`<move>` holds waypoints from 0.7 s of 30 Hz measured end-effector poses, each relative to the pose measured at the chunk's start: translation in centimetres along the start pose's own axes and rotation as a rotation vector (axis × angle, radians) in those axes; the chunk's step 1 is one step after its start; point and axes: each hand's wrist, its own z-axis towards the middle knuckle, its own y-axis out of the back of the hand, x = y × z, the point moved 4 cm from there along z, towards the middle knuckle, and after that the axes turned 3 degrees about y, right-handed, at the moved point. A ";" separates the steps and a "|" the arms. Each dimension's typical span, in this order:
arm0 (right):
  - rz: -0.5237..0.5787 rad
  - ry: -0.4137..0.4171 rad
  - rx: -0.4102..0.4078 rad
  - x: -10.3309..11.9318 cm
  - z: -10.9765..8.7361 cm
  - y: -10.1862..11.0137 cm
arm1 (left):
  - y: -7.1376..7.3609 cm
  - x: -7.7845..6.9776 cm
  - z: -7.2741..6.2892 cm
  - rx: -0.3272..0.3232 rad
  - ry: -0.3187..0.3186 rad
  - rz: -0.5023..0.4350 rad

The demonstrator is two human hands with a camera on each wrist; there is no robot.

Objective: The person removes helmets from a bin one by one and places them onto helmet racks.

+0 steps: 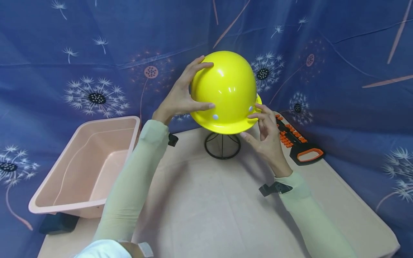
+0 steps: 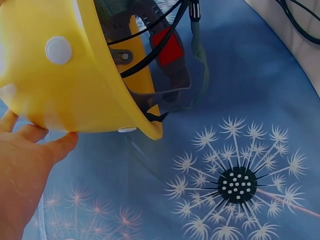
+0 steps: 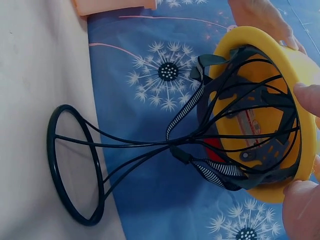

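A yellow hard hat [image 1: 226, 89] sits over a black wire stand [image 1: 222, 146], whose upper wires run up inside the shell in the right wrist view. My left hand [image 1: 182, 95] grips the shell's left side, thumb across the front and fingers spread toward the crown. At the right, my right hand [image 1: 266, 138] holds the brim, with the thumb at its lower edge and fingertips on the shell above. Beneath the shell, a striped chin strap [image 3: 187, 112] hangs beside the stand's narrow waist. A red part [image 2: 169, 47] shows on the dark inner harness.
To the left stands a pink plastic tub [image 1: 113, 161], a dark block [image 1: 59, 223] under its near corner. Near the table's right edge lies a black and orange tool holder [image 1: 300, 147]. Blue dandelion-print cloth [image 1: 155, 32] hangs behind the pale table [image 1: 200, 208].
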 end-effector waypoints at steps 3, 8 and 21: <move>-0.002 -0.005 -0.005 -0.1 0.0 0.0 | 0.0 0.0 0.0 0.000 -0.003 0.005; -0.015 -0.022 0.000 -0.1 0.0 -0.1 | 0.2 -0.1 -0.2 -0.005 0.001 0.008; -0.151 -0.021 0.023 0.1 -0.4 0.3 | 0.2 2.0 0.5 -0.040 -0.018 0.113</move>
